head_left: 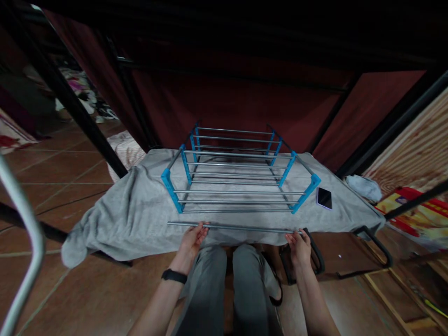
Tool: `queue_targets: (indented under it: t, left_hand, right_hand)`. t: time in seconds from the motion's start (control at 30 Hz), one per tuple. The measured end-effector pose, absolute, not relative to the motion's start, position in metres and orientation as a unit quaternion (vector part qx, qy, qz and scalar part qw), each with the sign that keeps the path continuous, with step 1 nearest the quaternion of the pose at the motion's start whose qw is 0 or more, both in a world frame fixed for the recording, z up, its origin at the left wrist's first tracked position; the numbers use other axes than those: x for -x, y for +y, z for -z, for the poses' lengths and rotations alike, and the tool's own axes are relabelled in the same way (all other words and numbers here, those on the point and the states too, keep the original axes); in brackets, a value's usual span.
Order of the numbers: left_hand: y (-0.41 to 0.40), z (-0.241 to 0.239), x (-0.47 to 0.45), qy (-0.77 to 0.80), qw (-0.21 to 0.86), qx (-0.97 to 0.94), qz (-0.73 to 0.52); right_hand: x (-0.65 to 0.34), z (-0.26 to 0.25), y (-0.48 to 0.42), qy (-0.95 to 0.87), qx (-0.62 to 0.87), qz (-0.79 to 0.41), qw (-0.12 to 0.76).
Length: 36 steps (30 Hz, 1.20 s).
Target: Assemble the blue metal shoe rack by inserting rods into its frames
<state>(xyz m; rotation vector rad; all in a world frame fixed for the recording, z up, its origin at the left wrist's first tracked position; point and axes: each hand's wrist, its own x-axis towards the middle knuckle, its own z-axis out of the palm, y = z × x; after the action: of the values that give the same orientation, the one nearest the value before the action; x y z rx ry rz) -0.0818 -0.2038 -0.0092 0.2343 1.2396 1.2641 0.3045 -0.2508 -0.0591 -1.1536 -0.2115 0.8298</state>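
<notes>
A thin grey metal rod lies crosswise in front of me, near the front edge of the cloth-covered table. My left hand pinches it a little in from its left end. Closed on its right end are the fingers of my right hand. Beyond the rod stands a rack made of grey metal tubes and blue plastic uprights, with several rods joining its two sides. The rod in my hands is apart from the rack.
Grey cloth covers the table. A phone lies right of the rack. Dark metal posts flank the table, with a dark red panel behind. A colourful package is at the right, and a pale curved tube at the left.
</notes>
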Motion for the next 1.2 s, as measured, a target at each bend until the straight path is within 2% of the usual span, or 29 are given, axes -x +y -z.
queue_targets:
  t: [0.43,0.57,0.67,0.77,0.9,1.07,1.2]
  left_hand:
    - [-0.178,0.032,0.096,0.630,0.586,-0.244,-0.448]
    - [-0.183,0.036,0.098,0.643,0.499,-0.372,-0.447]
    - [-0.187,0.033,0.102,0.634,0.392,-0.485,-0.458]
    - [-0.188,0.030,0.106,0.603,0.307,-0.583,-0.449]
    - [-0.189,0.032,0.108,0.572,0.245,-0.660,-0.420]
    - [-0.187,0.041,0.123,0.581,0.197,-0.674,-0.412]
    - [-0.174,0.046,0.149,0.650,0.147,-0.595,-0.449]
  right_hand:
    - [-0.293,0.072,-0.187,-0.117,0.606,-0.375,0.692]
    - [-0.294,0.066,-0.187,-0.151,0.659,-0.348,0.649]
    - [-0.282,0.056,-0.191,-0.285,0.709,-0.236,0.601]
    - [-0.251,0.047,-0.191,-0.486,0.680,-0.143,0.530]
    - [-0.191,0.044,-0.180,-0.709,0.594,-0.099,0.367]
    - [-0.135,0.045,-0.155,-0.791,0.574,-0.027,0.210]
    - [-0.121,0.043,-0.138,-0.802,0.579,-0.019,0.147]
